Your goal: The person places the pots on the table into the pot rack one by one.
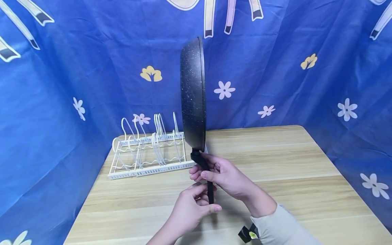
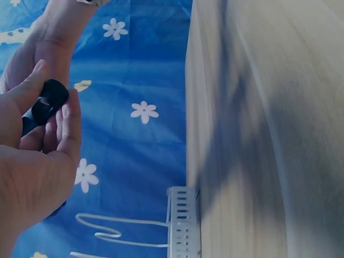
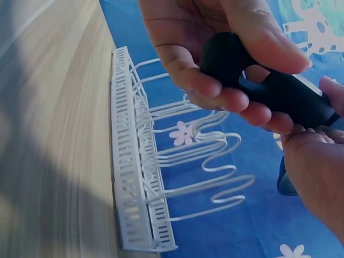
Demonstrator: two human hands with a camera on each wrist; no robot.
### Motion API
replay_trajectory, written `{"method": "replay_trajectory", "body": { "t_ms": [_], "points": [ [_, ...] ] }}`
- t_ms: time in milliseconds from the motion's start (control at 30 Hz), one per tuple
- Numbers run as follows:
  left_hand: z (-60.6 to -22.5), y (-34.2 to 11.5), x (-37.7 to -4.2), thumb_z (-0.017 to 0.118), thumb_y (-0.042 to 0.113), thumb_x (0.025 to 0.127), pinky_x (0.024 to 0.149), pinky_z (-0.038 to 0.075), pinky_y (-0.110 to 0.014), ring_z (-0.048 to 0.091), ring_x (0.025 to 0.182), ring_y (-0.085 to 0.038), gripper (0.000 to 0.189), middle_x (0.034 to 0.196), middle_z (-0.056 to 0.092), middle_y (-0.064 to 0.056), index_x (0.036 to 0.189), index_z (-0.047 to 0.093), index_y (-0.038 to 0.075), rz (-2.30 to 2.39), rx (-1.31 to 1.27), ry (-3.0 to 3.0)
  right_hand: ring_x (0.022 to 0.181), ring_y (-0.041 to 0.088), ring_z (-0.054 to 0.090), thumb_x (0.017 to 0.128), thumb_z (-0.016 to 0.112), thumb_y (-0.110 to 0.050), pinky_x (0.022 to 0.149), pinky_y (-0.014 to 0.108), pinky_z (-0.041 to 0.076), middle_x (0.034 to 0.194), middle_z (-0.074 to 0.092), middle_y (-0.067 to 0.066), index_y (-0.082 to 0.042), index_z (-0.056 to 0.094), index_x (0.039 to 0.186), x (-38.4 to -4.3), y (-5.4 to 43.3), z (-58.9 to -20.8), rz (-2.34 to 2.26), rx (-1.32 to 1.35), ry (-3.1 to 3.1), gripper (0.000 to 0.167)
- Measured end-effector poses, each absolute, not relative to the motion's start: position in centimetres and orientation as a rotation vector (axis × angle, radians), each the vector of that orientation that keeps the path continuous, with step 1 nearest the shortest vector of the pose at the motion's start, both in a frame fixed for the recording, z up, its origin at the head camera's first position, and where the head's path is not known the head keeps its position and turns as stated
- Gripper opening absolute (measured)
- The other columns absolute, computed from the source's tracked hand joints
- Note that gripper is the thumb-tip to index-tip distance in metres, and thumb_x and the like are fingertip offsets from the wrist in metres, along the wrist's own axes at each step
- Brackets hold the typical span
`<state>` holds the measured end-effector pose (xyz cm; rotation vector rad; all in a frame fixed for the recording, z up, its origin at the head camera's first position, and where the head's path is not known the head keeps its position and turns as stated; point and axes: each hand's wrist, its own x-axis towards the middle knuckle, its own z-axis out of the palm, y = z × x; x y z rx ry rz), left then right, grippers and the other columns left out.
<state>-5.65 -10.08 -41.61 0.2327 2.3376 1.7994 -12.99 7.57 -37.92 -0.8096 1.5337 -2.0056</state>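
Observation:
A black speckled frying pan (image 1: 193, 95) stands upright in the air, seen almost edge-on, with its handle pointing down. My right hand (image 1: 226, 177) grips the upper handle, just below the pan body. Lower down, my left hand (image 1: 191, 207) holds the handle's end between thumb and curled fingers. The left wrist view shows the handle's end (image 2: 54, 97) inside the left hand (image 2: 37, 166). In the right wrist view, the left hand (image 3: 188, 48) is around the handle (image 3: 231, 59) with its hanging hole, and the right hand (image 3: 317, 166) is at the lower right.
A white wire rack (image 1: 153, 168) with upright loops sits at the table's back left, partly behind the pan and right hand. Blue patterned cloth (image 1: 263, 81) encloses the wooden table (image 1: 275, 163). A small black object (image 1: 245, 234) shows beside the right sleeve.

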Motion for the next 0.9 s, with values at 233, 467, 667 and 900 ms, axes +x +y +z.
{"method": "replay_trajectory", "body": {
  "t_ms": [233, 467, 667, 900],
  "points": [
    [-41.2, -10.6, -5.3, 0.098, 0.015, 0.078, 0.076, 0.061, -0.018, 0.069, 0.083, -0.002, 0.042, 0.102, 0.071, -0.005, 0.116, 0.078, 0.010, 1.845, 0.172, 2.326, 0.114, 0.012, 0.075, 0.109, 0.066, -0.025, 0.097, 0.029, 0.062, 0.126, 0.073, 0.008, 0.007, 0.036, 0.161, -13.4, 6.7, -37.7, -1.968, -0.859, 1.526, 0.068],
    [-41.6, -11.2, -5.1, 0.097, 0.013, 0.079, 0.074, 0.060, -0.017, 0.072, 0.083, -0.003, 0.046, 0.101, 0.074, -0.008, 0.120, 0.077, 0.007, 1.850, 0.095, 2.303, 0.115, 0.011, 0.075, 0.110, 0.065, -0.023, 0.095, 0.029, 0.063, 0.131, 0.069, 0.024, 0.004, 0.033, 0.165, -13.9, 5.8, -38.4, -1.926, -0.849, 1.496, 0.069],
    [-42.3, -11.4, -5.1, 0.097, 0.015, 0.080, 0.071, 0.059, -0.018, 0.071, 0.080, -0.003, 0.049, 0.095, 0.074, -0.005, 0.123, 0.076, 0.006, 1.822, 0.076, 2.311, 0.110, 0.012, 0.076, 0.111, 0.061, -0.017, 0.095, 0.029, 0.064, 0.125, 0.073, 0.006, 0.006, 0.029, 0.165, -14.2, 5.5, -39.3, -1.904, -0.805, 1.452, 0.067],
    [-43.0, -11.1, -5.6, 0.096, 0.017, 0.082, 0.070, 0.057, -0.018, 0.069, 0.078, -0.003, 0.036, 0.091, 0.074, -0.001, 0.112, 0.077, 0.009, 1.812, 0.070, 2.310, 0.109, 0.010, 0.076, 0.112, 0.059, -0.012, 0.098, 0.029, 0.063, 0.122, 0.072, 0.003, 0.009, 0.028, 0.164, -15.1, 5.4, -40.3, -1.894, -0.746, 1.414, 0.064]
  ]
}}
